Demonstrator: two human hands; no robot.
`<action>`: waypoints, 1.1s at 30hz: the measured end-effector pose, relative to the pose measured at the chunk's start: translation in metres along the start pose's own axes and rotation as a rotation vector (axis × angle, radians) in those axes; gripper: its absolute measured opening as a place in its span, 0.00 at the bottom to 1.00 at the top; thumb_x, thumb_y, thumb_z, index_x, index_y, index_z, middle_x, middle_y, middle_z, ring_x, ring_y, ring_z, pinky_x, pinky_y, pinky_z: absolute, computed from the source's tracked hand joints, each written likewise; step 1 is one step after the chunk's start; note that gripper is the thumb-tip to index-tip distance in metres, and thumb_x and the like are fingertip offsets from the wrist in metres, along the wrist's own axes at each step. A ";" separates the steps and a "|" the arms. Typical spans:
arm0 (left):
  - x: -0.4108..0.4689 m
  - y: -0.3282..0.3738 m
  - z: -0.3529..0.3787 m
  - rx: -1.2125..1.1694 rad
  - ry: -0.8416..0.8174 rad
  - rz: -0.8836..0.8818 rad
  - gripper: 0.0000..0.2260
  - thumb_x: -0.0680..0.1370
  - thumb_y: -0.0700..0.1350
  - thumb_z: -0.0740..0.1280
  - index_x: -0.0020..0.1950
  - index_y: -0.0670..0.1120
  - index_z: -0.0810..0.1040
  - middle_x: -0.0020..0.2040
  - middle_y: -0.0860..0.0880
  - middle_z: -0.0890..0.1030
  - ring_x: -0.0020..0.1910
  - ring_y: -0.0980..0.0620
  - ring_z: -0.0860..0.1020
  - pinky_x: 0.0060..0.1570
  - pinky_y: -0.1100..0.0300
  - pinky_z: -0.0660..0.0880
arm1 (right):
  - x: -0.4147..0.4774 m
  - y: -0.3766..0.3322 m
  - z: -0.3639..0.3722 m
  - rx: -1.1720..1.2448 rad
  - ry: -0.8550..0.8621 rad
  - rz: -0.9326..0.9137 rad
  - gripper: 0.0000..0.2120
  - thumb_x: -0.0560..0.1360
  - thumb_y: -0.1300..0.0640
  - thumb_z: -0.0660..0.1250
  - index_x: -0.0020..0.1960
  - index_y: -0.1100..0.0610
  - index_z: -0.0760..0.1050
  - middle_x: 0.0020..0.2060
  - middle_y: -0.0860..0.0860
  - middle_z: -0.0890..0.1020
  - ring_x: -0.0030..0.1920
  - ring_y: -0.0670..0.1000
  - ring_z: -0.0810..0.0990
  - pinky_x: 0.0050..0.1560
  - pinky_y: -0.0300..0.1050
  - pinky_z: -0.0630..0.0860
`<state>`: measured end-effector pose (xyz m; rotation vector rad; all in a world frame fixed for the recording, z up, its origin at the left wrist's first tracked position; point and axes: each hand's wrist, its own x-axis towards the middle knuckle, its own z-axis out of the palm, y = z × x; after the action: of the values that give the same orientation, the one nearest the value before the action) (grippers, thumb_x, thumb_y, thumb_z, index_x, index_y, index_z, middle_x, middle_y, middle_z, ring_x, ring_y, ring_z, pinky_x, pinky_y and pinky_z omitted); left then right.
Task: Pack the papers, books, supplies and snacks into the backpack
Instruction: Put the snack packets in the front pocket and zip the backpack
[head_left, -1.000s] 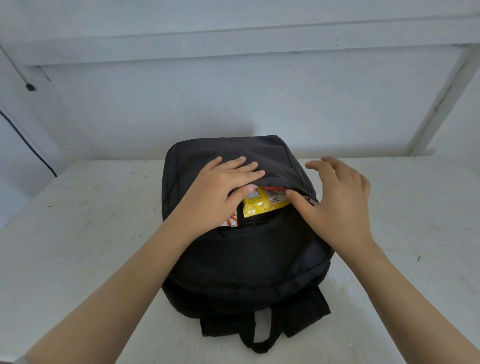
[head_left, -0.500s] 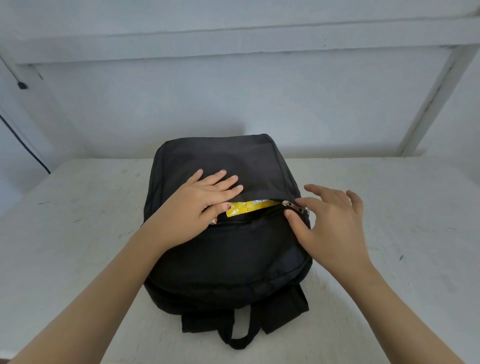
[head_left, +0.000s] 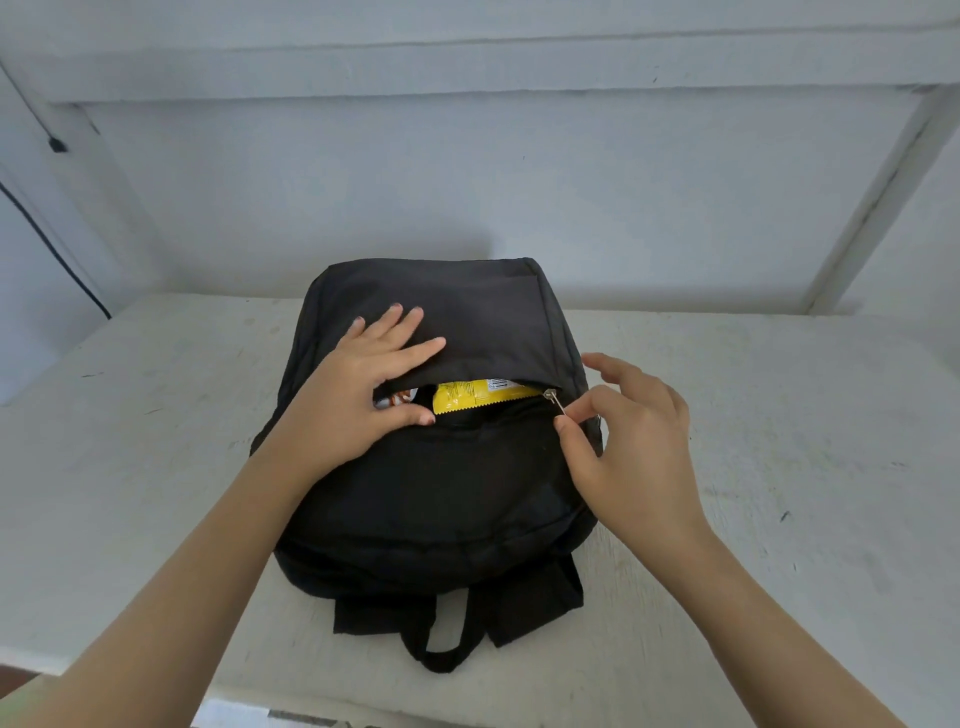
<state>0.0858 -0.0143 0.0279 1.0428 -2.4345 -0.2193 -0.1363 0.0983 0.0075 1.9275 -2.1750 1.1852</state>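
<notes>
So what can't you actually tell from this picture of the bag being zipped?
All from the head view:
- Papers, books and supplies: unseen; the backpack fabric would hide anything inside.
- Yellow snack packet: only a strip shows in the pocket opening; its print is too small to read.
- Second, white-orange packet: mostly covered by the left hand.
- Zipper pull: its end is hidden by the right hand fingertips.

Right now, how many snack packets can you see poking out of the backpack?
2. A yellow packet fills the middle of the open pocket, and an orange-and-white packet peeks out beside the left hand. More may be hidden inside the backpack.
</notes>
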 end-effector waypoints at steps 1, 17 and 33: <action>0.000 -0.001 0.000 0.013 0.013 -0.020 0.34 0.70 0.46 0.74 0.70 0.55 0.59 0.72 0.56 0.54 0.73 0.59 0.47 0.67 0.70 0.36 | 0.000 0.000 0.000 0.005 -0.005 -0.004 0.05 0.69 0.59 0.72 0.37 0.53 0.77 0.62 0.52 0.77 0.61 0.54 0.74 0.65 0.52 0.58; -0.003 0.104 0.031 -0.098 0.072 -0.382 0.14 0.76 0.58 0.61 0.38 0.51 0.75 0.31 0.53 0.75 0.32 0.58 0.74 0.34 0.65 0.69 | -0.001 0.006 0.005 0.033 0.009 -0.107 0.05 0.72 0.52 0.69 0.44 0.53 0.79 0.65 0.53 0.75 0.63 0.55 0.73 0.63 0.52 0.59; 0.006 0.118 0.062 0.055 0.235 -0.331 0.06 0.78 0.49 0.63 0.42 0.48 0.71 0.30 0.55 0.69 0.29 0.58 0.70 0.32 0.64 0.69 | 0.019 0.043 -0.005 0.234 -0.117 -0.165 0.20 0.74 0.46 0.58 0.64 0.48 0.74 0.65 0.49 0.73 0.65 0.48 0.69 0.66 0.57 0.67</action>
<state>-0.0233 0.0608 0.0145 1.4093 -2.0617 -0.1287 -0.1797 0.0834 -0.0026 2.2710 -1.9548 1.3839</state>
